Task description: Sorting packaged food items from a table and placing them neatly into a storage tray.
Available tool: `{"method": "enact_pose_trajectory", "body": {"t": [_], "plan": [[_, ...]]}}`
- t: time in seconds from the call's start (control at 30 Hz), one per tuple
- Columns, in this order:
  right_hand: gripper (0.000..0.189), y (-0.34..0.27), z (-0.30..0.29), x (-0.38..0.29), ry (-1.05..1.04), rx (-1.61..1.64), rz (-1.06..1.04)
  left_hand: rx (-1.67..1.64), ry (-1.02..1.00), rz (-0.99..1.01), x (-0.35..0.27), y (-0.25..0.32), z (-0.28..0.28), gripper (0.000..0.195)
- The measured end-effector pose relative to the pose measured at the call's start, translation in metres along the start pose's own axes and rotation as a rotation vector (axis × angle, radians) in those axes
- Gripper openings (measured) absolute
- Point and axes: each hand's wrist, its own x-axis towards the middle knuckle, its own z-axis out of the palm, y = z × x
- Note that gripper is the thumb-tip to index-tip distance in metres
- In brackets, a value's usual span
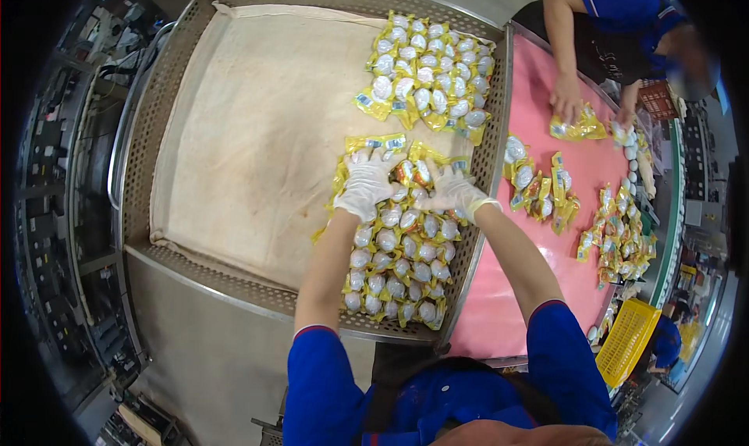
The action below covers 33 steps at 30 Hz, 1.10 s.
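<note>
My left hand (367, 184), in a thin whitish glove, lies on yellow clear-fronted packets of egg-shaped items, fingers spread toward the top edge of the group. My right hand (455, 192), gloved alike, touches the same group close to the tray's right wall. Between the hands, two packets (412, 172) show orange-red print. Whether either hand grips a packet is hidden by the gloves and wrappers. Below my hands, rows of packets (395, 258) lie close together. Another block of packets (430, 65) fills the tray's upper right corner.
The perforated metal tray (146, 124) is lined with beige cloth (246, 141). To its right stands a pink-topped table (526, 294) with loose packets (541, 188) and a pile of packets (620, 235). A co-worker's hand (566, 98) touches packets there. A yellow basket (628, 342) sits lower right.
</note>
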Motion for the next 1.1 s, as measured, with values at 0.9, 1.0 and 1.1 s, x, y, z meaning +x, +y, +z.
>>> {"method": "enact_pose_trajectory", "body": {"t": [0.9,1.0,1.1], "plan": [[0.035,0.187,0.163,-0.238,1.088,0.501,-0.292,-0.191,0.466,0.350,-0.062,0.222,-0.014,0.052],[0.034,0.250,0.193,-0.260,1.076,0.474,-0.222,-0.273,0.362,0.549,-0.084,0.303,0.010,0.051],[0.033,0.321,0.213,-0.276,1.020,0.475,-0.158,-0.229,0.197,0.638,-0.113,0.370,0.082,0.056]]}}
